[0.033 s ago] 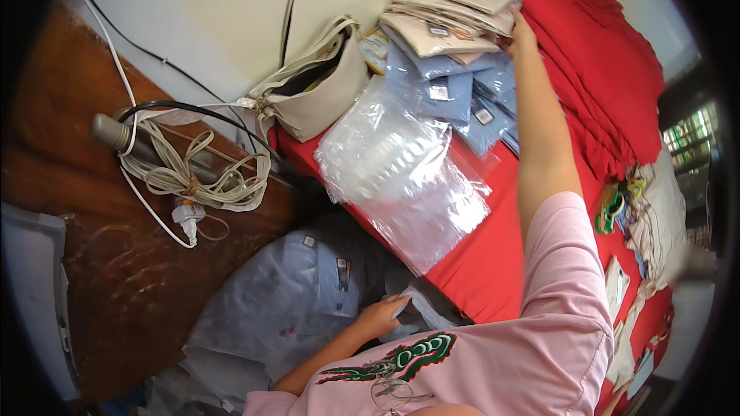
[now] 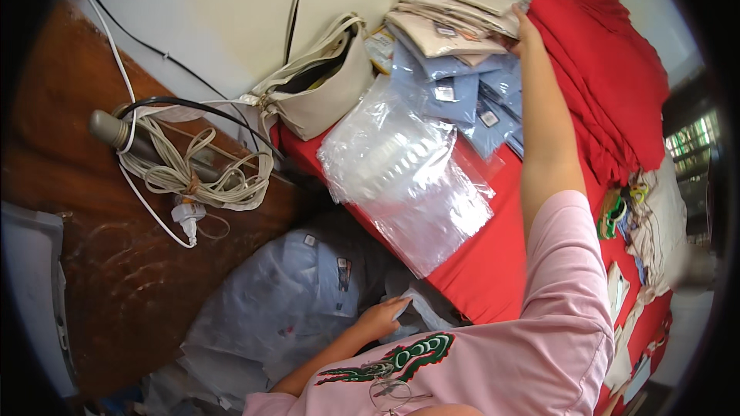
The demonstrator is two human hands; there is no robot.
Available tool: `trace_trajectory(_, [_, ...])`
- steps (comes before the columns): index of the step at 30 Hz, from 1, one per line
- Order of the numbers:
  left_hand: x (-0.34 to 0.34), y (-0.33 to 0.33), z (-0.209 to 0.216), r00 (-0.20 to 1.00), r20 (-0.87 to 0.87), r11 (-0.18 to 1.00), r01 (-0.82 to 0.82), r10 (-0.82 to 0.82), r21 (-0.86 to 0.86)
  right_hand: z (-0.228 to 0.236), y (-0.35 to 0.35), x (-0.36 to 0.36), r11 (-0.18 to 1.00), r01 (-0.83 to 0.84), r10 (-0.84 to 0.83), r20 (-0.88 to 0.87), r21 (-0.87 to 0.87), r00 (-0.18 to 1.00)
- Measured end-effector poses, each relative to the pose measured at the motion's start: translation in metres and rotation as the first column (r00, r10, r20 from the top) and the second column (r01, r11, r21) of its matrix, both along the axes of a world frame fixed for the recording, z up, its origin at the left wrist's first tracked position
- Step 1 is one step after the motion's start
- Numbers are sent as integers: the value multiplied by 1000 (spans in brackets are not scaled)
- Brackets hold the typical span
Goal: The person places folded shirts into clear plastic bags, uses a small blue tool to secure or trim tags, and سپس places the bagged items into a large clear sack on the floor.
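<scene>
My right hand reaches far across the red-covered surface to the right edge of a stack of beige folded garments in clear packets. Its fingers close around that edge and are partly hidden there. Beneath the beige ones lie blue folded garments in clear packets. Low in the view, my left hand is closed on the rim of a large translucent plastic bag, pinching the film. Blue packed garments show through this bag. Loose clear plastic sleeves lie between my two hands.
A red cloth heap rises beside my right forearm. A cream handbag leans near the wall. Coiled white cable lies on the brown wooden surface at left. Crumpled light cloth sits at far right.
</scene>
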State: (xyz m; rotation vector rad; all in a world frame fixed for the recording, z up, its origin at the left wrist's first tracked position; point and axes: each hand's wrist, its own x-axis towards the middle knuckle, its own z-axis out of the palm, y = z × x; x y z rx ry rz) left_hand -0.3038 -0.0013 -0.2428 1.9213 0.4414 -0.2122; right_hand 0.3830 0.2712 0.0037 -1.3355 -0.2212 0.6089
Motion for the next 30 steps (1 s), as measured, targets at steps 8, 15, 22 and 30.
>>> trace_trajectory(8, [-14, -11, -26, 998, -17, 992, -60, 59, -108, 14, 94, -71, 994, -40, 60, -194, 104, 979])
trace_trajectory(15, [-3, -13, -39, 998, 24, 996, -49, 51, -77, -21, 102, -38, 883, 284, -196, -258, 372, 946])
trace_trajectory(22, [-10, -15, -19, 999, 34, 999, 32, -32, 3, 7, -12, -88, 853, 104, -33, -147, 511, 989])
trace_trajectory(30, [24, -4, 1, 980, -43, 967, 197, -192, 160, 43, -387, -227, 949, -210, 223, -31, 233, 974])
